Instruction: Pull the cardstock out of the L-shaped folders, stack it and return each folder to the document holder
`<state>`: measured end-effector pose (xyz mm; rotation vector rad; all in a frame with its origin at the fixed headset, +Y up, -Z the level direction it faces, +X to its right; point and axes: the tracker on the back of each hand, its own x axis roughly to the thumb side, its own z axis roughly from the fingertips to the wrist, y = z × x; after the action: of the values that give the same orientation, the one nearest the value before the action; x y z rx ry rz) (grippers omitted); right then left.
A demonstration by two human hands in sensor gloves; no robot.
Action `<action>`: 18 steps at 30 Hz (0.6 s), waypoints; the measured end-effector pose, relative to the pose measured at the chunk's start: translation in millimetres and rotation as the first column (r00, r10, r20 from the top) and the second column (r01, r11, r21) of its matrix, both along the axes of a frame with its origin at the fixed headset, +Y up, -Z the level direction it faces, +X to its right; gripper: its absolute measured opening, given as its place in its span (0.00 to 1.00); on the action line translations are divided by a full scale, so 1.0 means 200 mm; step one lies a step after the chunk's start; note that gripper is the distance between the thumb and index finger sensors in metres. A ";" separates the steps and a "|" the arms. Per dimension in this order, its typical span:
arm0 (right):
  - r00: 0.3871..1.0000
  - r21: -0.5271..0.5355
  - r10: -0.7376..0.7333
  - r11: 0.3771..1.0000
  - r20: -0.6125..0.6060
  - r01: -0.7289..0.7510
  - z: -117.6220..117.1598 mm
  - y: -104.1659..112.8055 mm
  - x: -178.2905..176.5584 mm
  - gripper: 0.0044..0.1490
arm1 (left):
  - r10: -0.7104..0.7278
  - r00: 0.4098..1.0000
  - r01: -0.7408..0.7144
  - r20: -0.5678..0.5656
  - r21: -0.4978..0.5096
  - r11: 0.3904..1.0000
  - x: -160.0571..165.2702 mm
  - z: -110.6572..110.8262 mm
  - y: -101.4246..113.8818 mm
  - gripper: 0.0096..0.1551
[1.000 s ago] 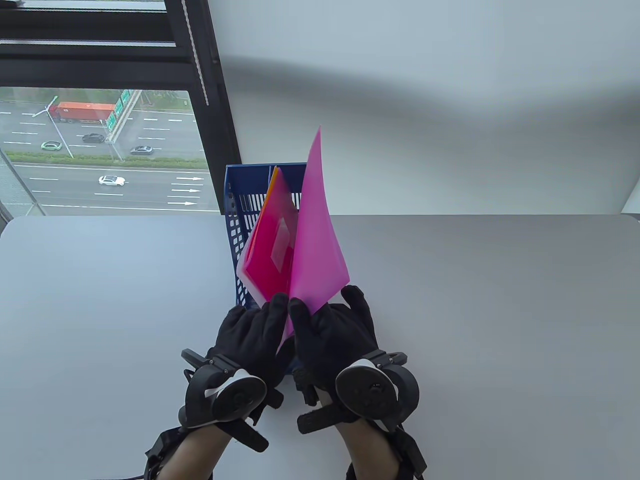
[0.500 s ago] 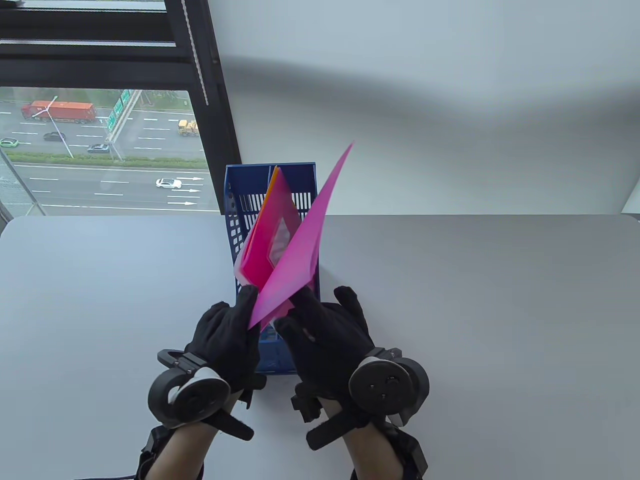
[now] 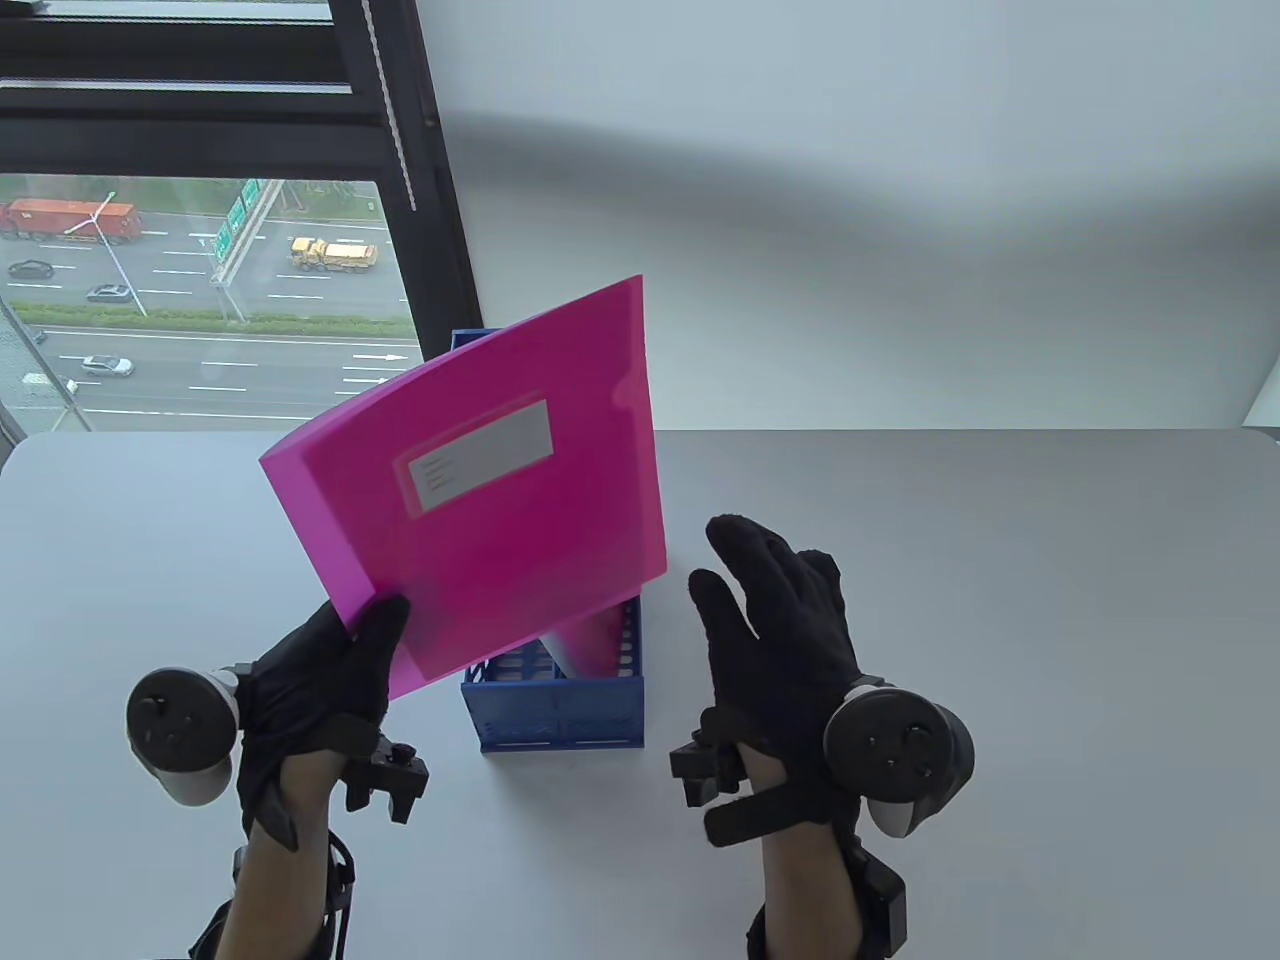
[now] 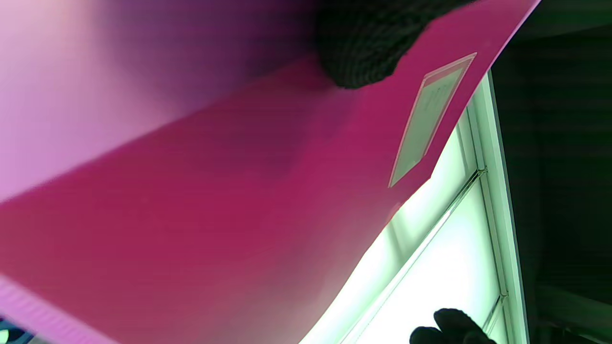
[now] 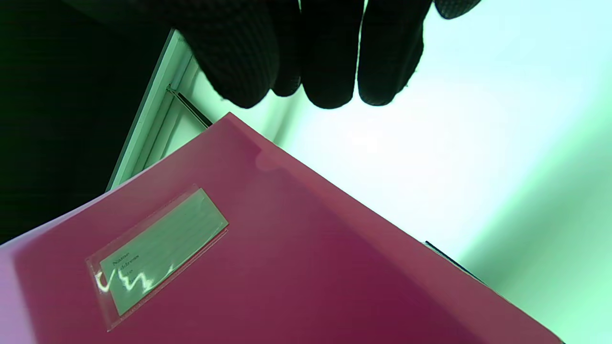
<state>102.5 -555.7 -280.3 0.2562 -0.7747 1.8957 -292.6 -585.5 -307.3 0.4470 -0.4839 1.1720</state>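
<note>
Pink folder lifted clear of the holder

My left hand [image 3: 325, 665] pinches the pink folder's [image 3: 490, 480] near corner above the blue document holder [image 3: 560, 710], label facing me; my right hand [image 3: 785, 625] hovers spread, empty, ready to pull cardstock.

We see the pink folder [image 3: 480, 480], held up by the left hand [image 3: 310, 680], covering most of the blue document holder [image 3: 560, 710] from above. The right hand [image 3: 780, 620] hangs beside it over bare tabletop [image 3: 1000, 600], which lies open on both sides.

Glossy translucent plastic folder [image 3: 500, 490] – knit-cloth gloves [image 3: 780, 620] (matt)
</note>
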 end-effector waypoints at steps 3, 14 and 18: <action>0.995 -0.051 -0.070 0.996 -0.064 0.067 -0.04 -0.03 0.05 0.33 | 0.029 0.994 -0.020 0.105 -0.083 0.996 -0.03 -0.07 -0.05 0.23; 0.941 -0.239 -0.209 0.960 -0.267 0.146 -0.18 -0.14 0.02 0.40 | 0.161 0.902 -0.045 0.400 -0.285 0.957 -0.04 -0.24 -0.26 0.23; 0.933 -0.263 -0.211 0.955 -0.292 0.134 -0.21 -0.16 0.00 0.39 | 0.148 0.893 -0.020 0.425 -0.292 0.956 -0.03 -0.25 -0.27 0.23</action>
<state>101.5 -588.0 -321.7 0.3203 -0.3351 1.7044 -297.6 -639.9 -358.2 -0.0550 -0.6832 1.4107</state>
